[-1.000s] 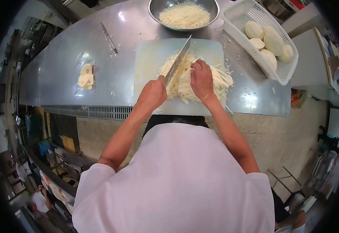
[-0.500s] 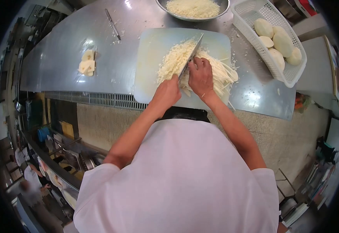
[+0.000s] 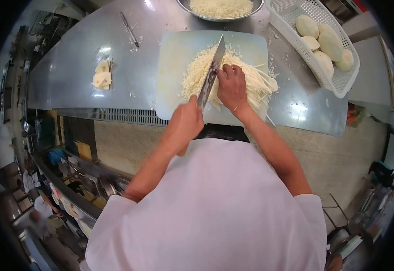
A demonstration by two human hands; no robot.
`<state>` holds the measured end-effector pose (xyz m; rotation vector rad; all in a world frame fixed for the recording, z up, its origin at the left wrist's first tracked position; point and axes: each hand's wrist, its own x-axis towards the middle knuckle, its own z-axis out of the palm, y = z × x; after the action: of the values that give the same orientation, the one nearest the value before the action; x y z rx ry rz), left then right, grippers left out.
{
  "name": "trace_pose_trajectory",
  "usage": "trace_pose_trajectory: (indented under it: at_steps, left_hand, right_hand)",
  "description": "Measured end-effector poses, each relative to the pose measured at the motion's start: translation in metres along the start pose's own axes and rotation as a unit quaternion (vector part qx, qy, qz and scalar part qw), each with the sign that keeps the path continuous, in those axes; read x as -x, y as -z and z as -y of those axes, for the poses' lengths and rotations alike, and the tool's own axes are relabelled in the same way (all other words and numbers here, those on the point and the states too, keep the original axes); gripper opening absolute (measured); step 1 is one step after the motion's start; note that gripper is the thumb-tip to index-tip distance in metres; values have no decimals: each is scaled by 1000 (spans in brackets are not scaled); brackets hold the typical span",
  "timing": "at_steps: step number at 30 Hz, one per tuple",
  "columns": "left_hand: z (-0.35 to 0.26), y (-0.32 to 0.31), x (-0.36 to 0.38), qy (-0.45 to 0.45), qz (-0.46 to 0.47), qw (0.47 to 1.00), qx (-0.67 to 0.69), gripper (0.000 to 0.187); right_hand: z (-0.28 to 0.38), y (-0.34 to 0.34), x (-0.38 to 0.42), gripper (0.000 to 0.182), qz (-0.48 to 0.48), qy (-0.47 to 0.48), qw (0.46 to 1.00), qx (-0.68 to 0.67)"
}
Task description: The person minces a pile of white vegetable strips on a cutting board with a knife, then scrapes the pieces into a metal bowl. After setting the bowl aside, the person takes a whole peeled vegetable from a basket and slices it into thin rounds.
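Note:
A broad-bladed knife [image 3: 213, 72] is gripped in my left hand [image 3: 186, 121], its blade tilted and pointing away from me over the cutting board [image 3: 170, 67]. Left of the blade lies a heap of finely chopped pale vegetable [image 3: 194, 72]. On the right, my right hand [image 3: 233, 88] rests with curled fingers on a pile of thin pale strips [image 3: 256, 83], its fingertips close beside the blade. A few strips hang over the board's right edge.
A metal bowl [image 3: 222, 19] of chopped pieces stands at the back. At the right is a white basket [image 3: 292, 43] with several peeled vegetables [image 3: 330, 44]. Pale slices [image 3: 102, 79] and a thin metal tool [image 3: 129, 29] lie on the left. A person [image 3: 43, 205] stands at lower left.
My left hand has moved down and left, bringing the knife back towards me, with more of the blade in view. My right hand has hardly moved on the strips.

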<state>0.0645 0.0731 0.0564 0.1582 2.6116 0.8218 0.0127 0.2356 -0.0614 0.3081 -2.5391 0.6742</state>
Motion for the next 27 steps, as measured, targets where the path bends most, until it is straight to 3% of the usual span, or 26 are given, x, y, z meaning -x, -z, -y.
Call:
trace_pose_trajectory:
  at_steps: [4,8,13,17,19,20,23,27]
  left_hand:
    - [18,-47,-32,-27,-26,999,-9,17]
    - [-4,-2,-19,-6,7,1000,-8,19]
    - [19,-39,-24,24,4,1000,-4,19]
    - [7,-21,-22,-25,-17,1000,-6,21]
    - [4,-12,-6,50,19,997,58,18]
    - [18,-31,-8,-4,-22,999,37,17]
    - [27,-59,-41,-44,-60,997,13,17]
    - [9,-13,-23,-27,-26,999,-4,15]
  right_hand:
    - [0,1,8,22,0,2,1000,-10]
    - [0,2,5,25,12,0,1000,-12]
    - [2,3,6,24,7,-5,1000,-6]
    - [1,2,4,25,3,-2,1000,-10]
    - [0,-1,0,25,-9,0,1000,-1]
    - [1,-1,5,24,-6,-2,1000,8]
    - [2,2,5,22,-13,-4,1000,-5]
    - [0,1,2,18,-4,-5,1000,-13]
